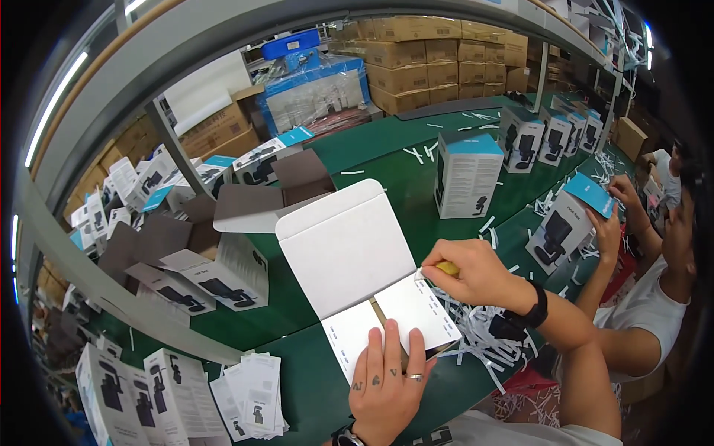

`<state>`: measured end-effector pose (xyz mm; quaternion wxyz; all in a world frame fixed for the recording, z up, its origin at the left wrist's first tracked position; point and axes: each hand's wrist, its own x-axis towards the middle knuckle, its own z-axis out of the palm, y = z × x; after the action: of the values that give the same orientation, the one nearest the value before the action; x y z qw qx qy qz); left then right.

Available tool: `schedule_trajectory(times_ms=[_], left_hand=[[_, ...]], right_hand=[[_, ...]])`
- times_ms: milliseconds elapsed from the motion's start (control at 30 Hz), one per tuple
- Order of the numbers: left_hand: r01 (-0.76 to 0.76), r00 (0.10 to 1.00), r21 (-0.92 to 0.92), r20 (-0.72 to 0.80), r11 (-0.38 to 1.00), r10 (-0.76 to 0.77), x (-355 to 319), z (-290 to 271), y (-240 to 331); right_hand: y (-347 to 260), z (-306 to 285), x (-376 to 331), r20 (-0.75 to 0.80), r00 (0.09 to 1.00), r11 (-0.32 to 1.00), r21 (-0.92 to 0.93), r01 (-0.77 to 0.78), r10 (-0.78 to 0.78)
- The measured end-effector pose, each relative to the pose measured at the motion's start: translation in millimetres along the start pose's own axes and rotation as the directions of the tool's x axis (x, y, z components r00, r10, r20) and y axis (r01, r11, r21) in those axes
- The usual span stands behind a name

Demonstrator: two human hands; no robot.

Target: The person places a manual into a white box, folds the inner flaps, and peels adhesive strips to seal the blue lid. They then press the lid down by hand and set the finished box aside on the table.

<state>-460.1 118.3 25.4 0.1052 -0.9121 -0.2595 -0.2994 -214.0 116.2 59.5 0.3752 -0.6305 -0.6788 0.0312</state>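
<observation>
While white box lies under spread left grip, right grip clasps yellow tool.

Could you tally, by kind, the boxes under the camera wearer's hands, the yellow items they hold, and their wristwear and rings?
Open white box: 1
Yellow item, in the right hand: 1
Wristwear, a black band and a watch: 2
Ring, on the left hand: 1
Total: 5
</observation>
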Motion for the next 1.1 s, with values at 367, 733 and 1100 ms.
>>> schedule_trajectory(times_ms=[367,733,1100], left_hand=[[0.000,0.986,-0.030,-0.169,1.000,-0.005,16,-3,-6],[-0.031,1.000,0.071,-0.004,0.997,0.031,-13,-5,-25],[-0.054,0.984,0.029,-0.170,0.998,0.058,-26,2,-32]], right_hand=[[-2,-11,-3,0.262,0.947,0.941,0.326,0.097,-0.188],[-37,-25,24,0.302,0.921,0.936,-0.176,0.306,-0.245],[-93,81,57,0.165,0.907,0.921,0.044,0.386,-0.388]])
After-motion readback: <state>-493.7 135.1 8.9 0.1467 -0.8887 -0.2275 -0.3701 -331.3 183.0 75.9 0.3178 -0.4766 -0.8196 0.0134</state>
